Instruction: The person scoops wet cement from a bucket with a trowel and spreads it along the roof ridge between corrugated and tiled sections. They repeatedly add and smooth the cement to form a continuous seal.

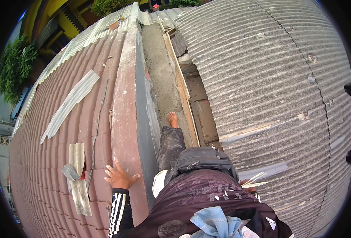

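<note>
My left hand (121,175) lies with fingers spread on the reddish-brown painted ledge (124,119) beside the tiled roof. Nothing is in it. On my right, most of my right hand (248,189) is hidden behind my torso. Several thin pale strips (255,181) stick out from it, over the corrugated roof; what they are made of I cannot tell. One bare foot (173,119) stands on the grey cement gutter (156,67) between the two roofs. A black waist bag (203,160) hangs at my front, and a light blue cloth (215,222) lies against my chest.
A wooden board (179,83) edges the gutter, with a dark gap (201,113) beyond it. Grey corrugated roofing (267,83) spreads to the right. On the reddish tiles (36,158) lie a pale corrugated strip (70,105), a shorter piece (80,198) and a cable (97,127).
</note>
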`<state>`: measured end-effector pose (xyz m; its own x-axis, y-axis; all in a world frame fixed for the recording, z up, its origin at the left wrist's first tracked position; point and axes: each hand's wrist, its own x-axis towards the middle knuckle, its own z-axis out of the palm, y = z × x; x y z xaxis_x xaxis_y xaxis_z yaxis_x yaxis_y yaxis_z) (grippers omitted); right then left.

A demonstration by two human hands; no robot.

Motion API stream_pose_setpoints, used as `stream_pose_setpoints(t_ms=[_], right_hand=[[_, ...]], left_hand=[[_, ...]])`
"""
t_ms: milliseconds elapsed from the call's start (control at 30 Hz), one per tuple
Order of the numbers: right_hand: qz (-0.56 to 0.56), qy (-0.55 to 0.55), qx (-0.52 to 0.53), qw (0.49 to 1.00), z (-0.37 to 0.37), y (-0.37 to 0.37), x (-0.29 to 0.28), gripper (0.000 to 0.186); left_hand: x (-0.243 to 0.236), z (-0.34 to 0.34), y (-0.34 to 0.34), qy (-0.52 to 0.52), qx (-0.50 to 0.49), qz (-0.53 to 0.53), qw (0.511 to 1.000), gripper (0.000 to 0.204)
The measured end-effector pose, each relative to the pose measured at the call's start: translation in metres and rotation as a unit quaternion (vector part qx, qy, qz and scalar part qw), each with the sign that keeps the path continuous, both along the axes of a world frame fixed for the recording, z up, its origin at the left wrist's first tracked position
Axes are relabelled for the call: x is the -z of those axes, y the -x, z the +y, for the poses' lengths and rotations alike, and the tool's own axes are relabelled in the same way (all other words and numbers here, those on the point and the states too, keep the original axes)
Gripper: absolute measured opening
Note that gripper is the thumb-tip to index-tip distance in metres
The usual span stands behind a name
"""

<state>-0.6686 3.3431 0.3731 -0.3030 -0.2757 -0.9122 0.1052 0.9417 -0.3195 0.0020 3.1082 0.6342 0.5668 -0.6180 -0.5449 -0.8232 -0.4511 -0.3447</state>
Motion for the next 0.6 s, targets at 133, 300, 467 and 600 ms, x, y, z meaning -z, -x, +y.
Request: stream_pose_setpoints(t_ms=[133,300,467,600], right_hand=[[0.060,0.052,-0.050,0.996,-0.162,-0.008,-0.010,0.018],[0.195,0.056,-0.241,0.949,-0.421,-0.042,-0.092,0.021],[0.222,0.183,-0.167,0.943,-0.563,-0.079,-0.149,0.024],[0.268,0.021,-0.300,0.915,-0.528,-0.081,-0.142,0.020]], left_hand=[[0.048,-0.170,-0.015,0.133,0.065,0.059,0.987,0.141],[0.119,-0.425,-0.046,0.151,-0.002,0.158,0.976,0.144],[0.169,-0.541,-0.066,0.122,-0.060,0.180,0.974,0.150],[0.181,-0.543,-0.071,0.117,-0.061,0.178,0.975,0.152]])
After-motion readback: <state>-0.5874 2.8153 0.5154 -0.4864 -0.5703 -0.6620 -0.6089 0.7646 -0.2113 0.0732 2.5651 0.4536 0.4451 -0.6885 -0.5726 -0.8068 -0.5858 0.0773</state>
